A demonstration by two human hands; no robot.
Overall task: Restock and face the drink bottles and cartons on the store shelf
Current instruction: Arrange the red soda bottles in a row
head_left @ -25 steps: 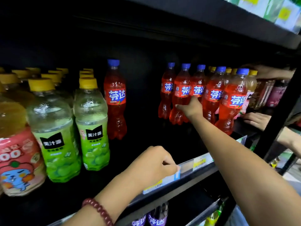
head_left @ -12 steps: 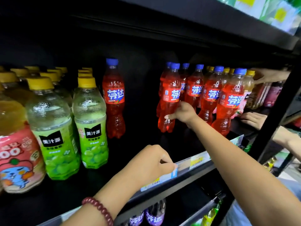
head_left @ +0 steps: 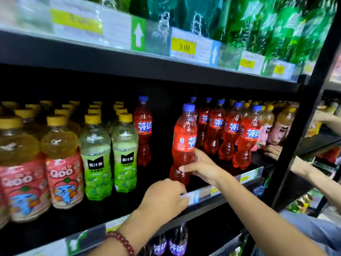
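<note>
My right hand (head_left: 202, 166) grips the lower body of a red soda bottle with a blue cap (head_left: 183, 143), upright near the front of the black shelf (head_left: 208, 205), its label turned partly sideways. My left hand (head_left: 164, 197) rests curled on the shelf's front rail at a price tag. A single red soda bottle (head_left: 144, 132) stands further back to the left. A row of red soda bottles (head_left: 230, 132) stands to the right.
Green grape juice bottles (head_left: 110, 159) and pink-labelled Qoo bottles (head_left: 42, 172) fill the left. Green bottles (head_left: 258, 21) line the shelf above. Purple soda bottles (head_left: 169, 244) sit below. Another person's hands (head_left: 273, 151) work past the black upright (head_left: 302, 115) at right.
My right hand has pulled the red soda bottle forward and left, away from the row, toward the shelf front. The view has tilted up to show the upper shelf. My left hand stays on the rail.
</note>
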